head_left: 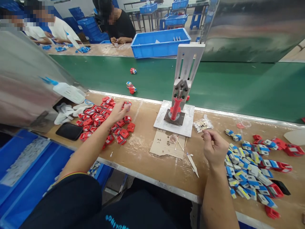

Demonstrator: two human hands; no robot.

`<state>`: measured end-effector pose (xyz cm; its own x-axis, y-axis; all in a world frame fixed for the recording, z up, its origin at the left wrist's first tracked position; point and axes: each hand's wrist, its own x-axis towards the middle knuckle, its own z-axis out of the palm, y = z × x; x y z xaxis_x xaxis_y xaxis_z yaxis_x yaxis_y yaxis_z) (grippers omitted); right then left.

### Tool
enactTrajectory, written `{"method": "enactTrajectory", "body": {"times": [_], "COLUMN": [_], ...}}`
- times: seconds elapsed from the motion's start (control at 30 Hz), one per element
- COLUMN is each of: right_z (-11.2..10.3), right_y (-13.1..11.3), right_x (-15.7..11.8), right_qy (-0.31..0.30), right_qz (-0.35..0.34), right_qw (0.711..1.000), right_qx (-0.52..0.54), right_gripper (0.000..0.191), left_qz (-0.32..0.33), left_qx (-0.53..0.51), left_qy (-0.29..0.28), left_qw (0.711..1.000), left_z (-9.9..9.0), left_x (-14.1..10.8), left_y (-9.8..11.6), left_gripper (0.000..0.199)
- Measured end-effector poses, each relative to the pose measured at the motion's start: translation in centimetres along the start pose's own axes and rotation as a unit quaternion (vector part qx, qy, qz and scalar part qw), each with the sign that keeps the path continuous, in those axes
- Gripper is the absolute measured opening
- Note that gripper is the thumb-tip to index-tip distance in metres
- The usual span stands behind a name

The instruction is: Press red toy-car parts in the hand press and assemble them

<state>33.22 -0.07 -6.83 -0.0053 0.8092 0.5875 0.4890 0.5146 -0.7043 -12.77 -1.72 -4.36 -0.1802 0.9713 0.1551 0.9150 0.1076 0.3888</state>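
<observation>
My left hand reaches over the pile of red plastic toy parts, its fingers closed on one red part at the pile's far right. My right hand is raised beside a heap of blue, white and yellow toy parts, fingers curled in a pinch; whatever they hold, if anything, is hidden. Between the hands stands a hand press with a red handle on a white base plate. A piece of cardboard with cotton swabs lies in front of it.
Behind the table runs a green conveyor belt carrying a few toy pieces. Beyond it are a blue crate and several people seated. A white bottle, gloves and phone lie left; a white tube lies near the front.
</observation>
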Motion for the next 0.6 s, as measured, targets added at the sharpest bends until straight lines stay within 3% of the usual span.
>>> {"method": "enactTrajectory", "body": {"times": [0.07, 0.13, 0.23, 0.3, 0.43, 0.6], "right_z": [-0.5, -0.8, -0.2, 0.8, 3.1, 5.1], "right_y": [-0.4, -1.1, -1.9, -2.0, -1.2, -1.1], "right_x": [0.1, 0.0, -0.4, -0.9, -1.9, -2.1], "right_qy": [-0.054, -0.165, -0.325, -0.373, -0.357, -0.279], "right_qz": [-0.019, -0.05, -0.094, -0.111, -0.129, -0.105], "right_qw": [0.998, 0.985, 0.941, 0.921, 0.924, 0.954], "right_qx": [0.004, 0.01, 0.011, -0.002, -0.032, -0.026], "right_gripper": [0.029, 0.027, 0.037, 0.037, 0.011, 0.015], "left_qz": [0.019, 0.076, 0.127, 0.135, 0.13, 0.126], "left_qx": [-0.157, -0.344, -0.439, -0.469, -0.495, -0.505], "left_qy": [0.073, 0.093, 0.083, 0.072, 0.064, 0.025], "left_qw": [0.985, 0.931, 0.885, 0.87, 0.857, 0.854], "left_z": [1.1, 3.0, 6.3, 8.0, 9.6, 10.0], "left_x": [-1.8, -3.7, -5.5, -5.9, -6.2, -7.5], "left_y": [2.1, 5.1, 10.1, 12.6, 14.2, 13.6], "left_gripper": [0.044, 0.037, 0.05, 0.053, 0.046, 0.046]}}
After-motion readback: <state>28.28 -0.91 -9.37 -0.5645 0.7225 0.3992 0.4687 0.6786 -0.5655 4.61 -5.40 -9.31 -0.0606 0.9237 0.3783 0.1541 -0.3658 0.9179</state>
